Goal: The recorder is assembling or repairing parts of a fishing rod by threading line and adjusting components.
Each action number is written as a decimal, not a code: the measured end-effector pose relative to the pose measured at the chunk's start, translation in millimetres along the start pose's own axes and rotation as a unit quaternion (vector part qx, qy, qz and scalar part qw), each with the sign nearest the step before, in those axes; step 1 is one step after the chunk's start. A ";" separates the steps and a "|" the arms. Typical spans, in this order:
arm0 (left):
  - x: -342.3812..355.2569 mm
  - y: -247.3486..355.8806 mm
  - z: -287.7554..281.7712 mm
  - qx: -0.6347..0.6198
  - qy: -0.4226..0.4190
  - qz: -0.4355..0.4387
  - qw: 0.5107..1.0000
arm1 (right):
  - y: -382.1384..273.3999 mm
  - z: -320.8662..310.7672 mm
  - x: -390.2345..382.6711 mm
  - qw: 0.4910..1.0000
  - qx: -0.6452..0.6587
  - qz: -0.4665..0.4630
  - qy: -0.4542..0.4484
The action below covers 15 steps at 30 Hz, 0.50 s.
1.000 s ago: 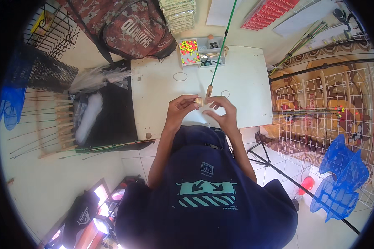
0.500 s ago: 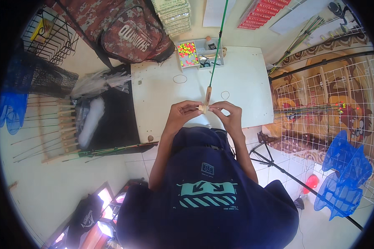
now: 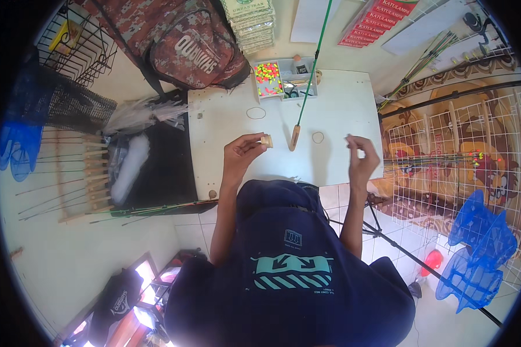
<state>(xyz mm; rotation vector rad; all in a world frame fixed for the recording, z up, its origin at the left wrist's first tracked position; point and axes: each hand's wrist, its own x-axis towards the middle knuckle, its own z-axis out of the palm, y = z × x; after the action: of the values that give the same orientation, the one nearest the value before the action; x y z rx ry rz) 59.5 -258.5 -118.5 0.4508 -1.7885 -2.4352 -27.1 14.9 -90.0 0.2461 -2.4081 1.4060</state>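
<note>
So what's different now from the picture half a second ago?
The right hand has moved well away to the right from the small pale-tan, spool-like piece; whether it holds anything is too small to tell. The left hand has shifted slightly left, still pinching that piece. The thin green rod with a light wooden handle and the white plastic compartment tray stayed put.
</note>
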 end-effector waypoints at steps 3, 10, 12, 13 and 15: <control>-1.2 3.6 -2.5 0.013 0.017 0.001 1.000 | 12.7 -14.3 9.6 0.994 -0.049 -0.013 0.094; -5.4 11.9 -7.3 0.012 0.043 0.033 0.998 | 23.9 -51.7 31.0 0.933 -0.014 0.086 0.349; -7.2 19.1 -4.0 0.002 0.042 0.051 0.998 | 21.1 -57.2 35.2 0.933 0.066 0.114 0.334; -7.5 22.6 -1.8 0.001 0.041 0.052 0.998 | 17.5 -59.8 36.8 0.926 0.144 0.142 0.318; -8.1 29.0 2.9 -0.002 0.023 0.072 0.997 | 9.4 -54.1 31.9 0.923 0.214 0.166 0.272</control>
<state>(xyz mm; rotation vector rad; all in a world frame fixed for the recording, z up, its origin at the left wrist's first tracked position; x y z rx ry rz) 63.3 -263.0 -88.9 0.3602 -1.7333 -2.3131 -48.7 67.2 -61.2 -0.4249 -1.7225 1.8444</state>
